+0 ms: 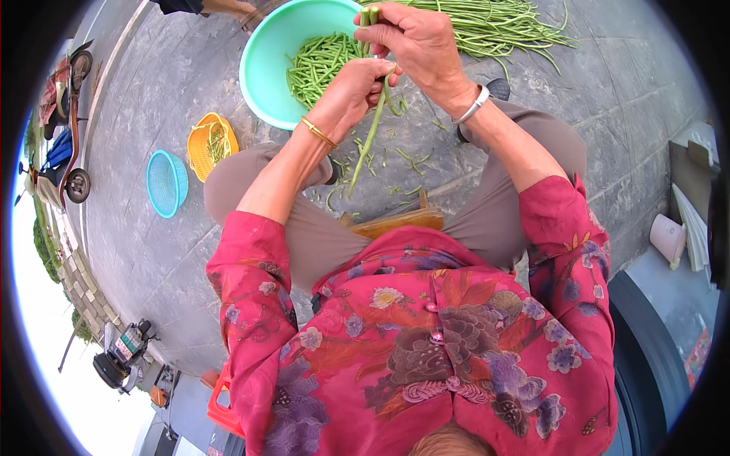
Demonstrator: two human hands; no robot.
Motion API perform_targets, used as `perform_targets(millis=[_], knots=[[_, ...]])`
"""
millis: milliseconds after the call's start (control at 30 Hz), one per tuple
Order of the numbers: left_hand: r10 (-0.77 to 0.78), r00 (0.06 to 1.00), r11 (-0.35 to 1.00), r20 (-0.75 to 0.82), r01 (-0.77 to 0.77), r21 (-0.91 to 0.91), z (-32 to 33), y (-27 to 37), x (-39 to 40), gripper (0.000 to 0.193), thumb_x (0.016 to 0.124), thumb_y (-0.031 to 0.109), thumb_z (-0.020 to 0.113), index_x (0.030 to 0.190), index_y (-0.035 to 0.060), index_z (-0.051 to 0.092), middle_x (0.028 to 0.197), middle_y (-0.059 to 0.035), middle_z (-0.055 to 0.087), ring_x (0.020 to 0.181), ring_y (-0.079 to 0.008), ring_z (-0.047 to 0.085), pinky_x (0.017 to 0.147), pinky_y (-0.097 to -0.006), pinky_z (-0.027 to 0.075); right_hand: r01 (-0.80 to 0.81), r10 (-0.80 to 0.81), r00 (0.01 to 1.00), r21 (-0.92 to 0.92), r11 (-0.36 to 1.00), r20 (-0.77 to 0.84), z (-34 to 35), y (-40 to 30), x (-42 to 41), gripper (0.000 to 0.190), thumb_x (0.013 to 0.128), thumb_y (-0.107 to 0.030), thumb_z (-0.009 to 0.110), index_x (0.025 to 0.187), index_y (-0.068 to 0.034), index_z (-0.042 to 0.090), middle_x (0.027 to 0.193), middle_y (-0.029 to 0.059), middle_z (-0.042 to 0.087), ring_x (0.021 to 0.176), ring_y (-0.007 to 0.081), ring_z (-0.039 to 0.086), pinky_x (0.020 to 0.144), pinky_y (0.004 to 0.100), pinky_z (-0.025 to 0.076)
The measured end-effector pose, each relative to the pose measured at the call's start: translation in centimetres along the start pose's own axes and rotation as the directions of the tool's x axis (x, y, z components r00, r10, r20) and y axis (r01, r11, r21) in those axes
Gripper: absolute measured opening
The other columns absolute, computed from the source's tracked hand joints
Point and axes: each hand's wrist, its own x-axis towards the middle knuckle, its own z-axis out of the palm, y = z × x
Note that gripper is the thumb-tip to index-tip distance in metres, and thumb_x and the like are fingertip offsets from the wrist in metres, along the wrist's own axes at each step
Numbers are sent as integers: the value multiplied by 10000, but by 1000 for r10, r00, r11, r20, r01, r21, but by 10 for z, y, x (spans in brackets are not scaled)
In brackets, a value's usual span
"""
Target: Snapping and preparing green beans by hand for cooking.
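My left hand (365,85), with a gold bracelet on its wrist, grips a long green bean (368,148) that hangs down in front of me. Close beside it, my right hand (419,48) pinches several short bean lengths (365,23) that stand upright from the fingers. Both hands are over the right rim of a turquoise plastic basin (259,85). Inside the basin is a heap of short bean pieces (319,68), partly covered by my left hand. A bundle of whole long beans (507,28) lies on the paving beyond my right hand.
Bean scraps (413,162) litter the floor between my feet, before a low wooden stool (399,222). To the left stand a yellow plastic basket (197,148) holding trimmings and a blue basket (165,185). Another person's foot (251,17) is behind the basin. A scooter (71,131) stands farther left.
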Motion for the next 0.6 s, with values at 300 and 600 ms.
perform_targets(millis=[300,600], knots=[[95,931,988,353,-45,-147,-31,29,-20,152,926,127,508,952,-20,536,752,-26,539,529,-18,346,475,-157,330,-759,589,651,394,519,479,26,41,15,327,950,-262,465,780,2,559,625,47,566,579,147,607,542,304,541],[388,920,870,-55,-385,-308,-56,49,-15,164,881,70,579,976,-63,561,826,-110,597,585,-73,451,539,-212,425,-802,453,592,431,413,667,8,11,1,385,937,-313,484,998,47,607,903,156,663,731,225,663,686,328,567]])
